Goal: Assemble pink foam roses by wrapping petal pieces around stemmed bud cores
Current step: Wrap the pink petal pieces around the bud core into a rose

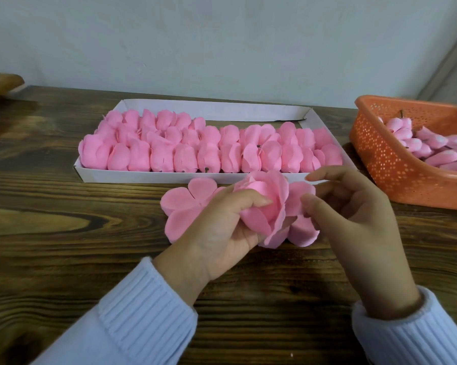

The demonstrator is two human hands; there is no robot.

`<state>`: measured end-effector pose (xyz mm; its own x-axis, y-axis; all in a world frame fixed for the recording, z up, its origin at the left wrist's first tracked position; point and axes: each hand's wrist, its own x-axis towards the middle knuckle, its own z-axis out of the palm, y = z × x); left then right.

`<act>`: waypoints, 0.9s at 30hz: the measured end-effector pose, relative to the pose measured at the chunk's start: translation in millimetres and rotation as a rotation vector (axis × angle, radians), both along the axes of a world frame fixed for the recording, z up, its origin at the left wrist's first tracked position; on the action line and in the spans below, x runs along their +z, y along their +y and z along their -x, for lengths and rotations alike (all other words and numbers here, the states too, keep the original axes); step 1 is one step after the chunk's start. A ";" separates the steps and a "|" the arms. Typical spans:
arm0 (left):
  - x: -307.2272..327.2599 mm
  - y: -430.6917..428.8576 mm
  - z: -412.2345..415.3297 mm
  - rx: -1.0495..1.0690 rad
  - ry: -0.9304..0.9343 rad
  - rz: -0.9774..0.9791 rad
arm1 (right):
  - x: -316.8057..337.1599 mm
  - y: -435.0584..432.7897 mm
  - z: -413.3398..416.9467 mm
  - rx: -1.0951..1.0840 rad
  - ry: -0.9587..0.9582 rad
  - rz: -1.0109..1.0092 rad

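The left hand (222, 227) holds a half-wrapped rose (261, 206) of soft matte pink foam just above the wood-grain counter (64, 219), its fingers (251, 200) curled round the rounded bud. The bloom opens upward, toward the white cardboard tray (217, 109) of finished roses (209, 151); the stem is hidden. The right hand (354, 214) hovers beside it, fingers apart and loosely bent. Flat lobed petal pieces (185, 198) lie beneath. A perforated orange basket (380, 154) holds bud cores (433, 148).

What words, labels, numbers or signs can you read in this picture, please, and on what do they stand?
None: no writing shows on the white cardboard tray, the orange perforated plastic basket, the dark brown wooden table or the pale grey wall.
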<state>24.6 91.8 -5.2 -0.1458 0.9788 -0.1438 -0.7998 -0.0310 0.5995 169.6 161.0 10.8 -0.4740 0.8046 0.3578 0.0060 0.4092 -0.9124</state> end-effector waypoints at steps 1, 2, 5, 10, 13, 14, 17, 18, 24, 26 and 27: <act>-1.5 0.5 0.2 -0.007 0.014 -0.011 | -0.1 -0.3 0.2 -0.008 -0.013 -0.010; -2.2 0.5 0.2 -0.009 0.035 -0.019 | -0.3 -0.5 0.3 -0.013 -0.040 -0.018; -0.2 -0.5 -2.3 -0.018 0.175 -0.045 | -1.1 -0.8 1.5 -0.011 -0.159 -0.040; 1.1 -1.2 -6.2 0.035 0.336 0.028 | -4.3 0.4 3.2 -0.130 -0.193 -0.158; 2.0 -1.5 -6.6 0.043 0.407 0.073 | -5.1 -3.1 4.1 -0.138 -0.150 -0.232; 2.6 -1.8 -6.6 0.037 0.407 0.080 | -4.7 -4.8 4.6 -0.134 -0.139 -0.256; 3.5 -2.5 -6.4 0.010 0.359 0.066 | -3.0 -8.5 6.0 -0.127 -0.108 -0.322; 2.6 -2.6 -5.8 0.001 0.335 0.051 | -2.3 -9.3 6.1 -0.121 -0.105 -0.346; 3.0 -3.7 -5.1 -0.091 0.324 -0.010 | -3.8 -8.6 5.7 -0.143 -0.102 -0.391; 4.8 -4.5 -6.8 -0.134 0.374 -0.014 | -4.8 -6.5 4.9 -0.167 -0.115 -0.376; 5.3 -4.7 -7.8 -0.152 0.393 -0.015 | -5.4 -5.5 4.5 -0.175 -0.121 -0.360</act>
<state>32.3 87.1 0.1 -0.0409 0.9950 -0.0914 -0.5061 0.0583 0.8605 165.1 155.5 5.3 -0.3975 0.7101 0.5812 0.2018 0.6855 -0.6995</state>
